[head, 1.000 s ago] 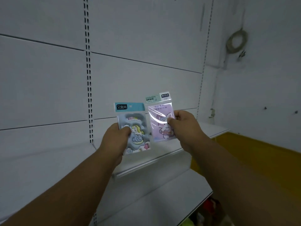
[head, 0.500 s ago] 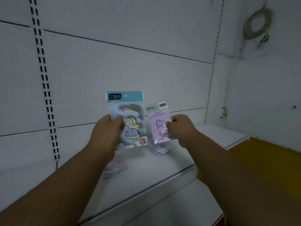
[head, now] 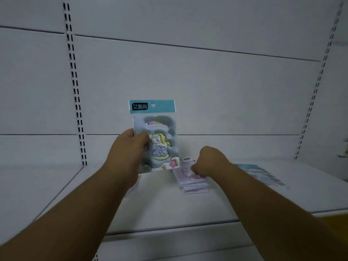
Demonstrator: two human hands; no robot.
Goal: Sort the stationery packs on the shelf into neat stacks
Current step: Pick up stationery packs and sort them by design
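Dim, soft focus, wide-angle bending at edges.

I see a glossy plastic sticker pack point(head: 156, 140), and a smooth matt white shelf point(head: 150, 208), seemingly painted metal

White back panels point(head: 188, 81) with slotted uprights point(head: 75, 87) behind.

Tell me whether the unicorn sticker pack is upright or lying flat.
Upright. The left hand holds the unicorn sticker pack vertically above the shelf, blue header at the top, its face toward the camera.
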